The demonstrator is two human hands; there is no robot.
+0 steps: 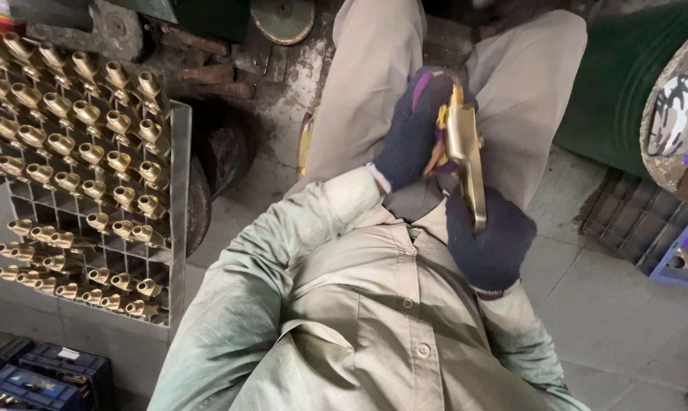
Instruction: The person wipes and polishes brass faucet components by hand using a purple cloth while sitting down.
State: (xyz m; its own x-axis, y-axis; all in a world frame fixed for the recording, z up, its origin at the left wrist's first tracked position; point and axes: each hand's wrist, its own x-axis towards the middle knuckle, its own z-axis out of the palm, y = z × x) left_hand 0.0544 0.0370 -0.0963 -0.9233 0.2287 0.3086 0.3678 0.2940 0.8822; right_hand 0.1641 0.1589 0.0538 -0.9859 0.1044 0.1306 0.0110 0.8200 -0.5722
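We see a fitting [464, 156] held between both hands over the lap — a rack [178, 221] of fittings stands left, crates [35, 377] near-left.

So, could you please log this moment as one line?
left hand: gripping shiny brass fitting | right hand: supporting it | grid rack of brass fittings: beside

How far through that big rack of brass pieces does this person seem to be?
Most cells of the grey metal grid rack already hold shiny brass fittings. One long brass piece is in hand, gripped by the gloved left hand and right hand. Several rack cells toward the lower middle stand unfilled.
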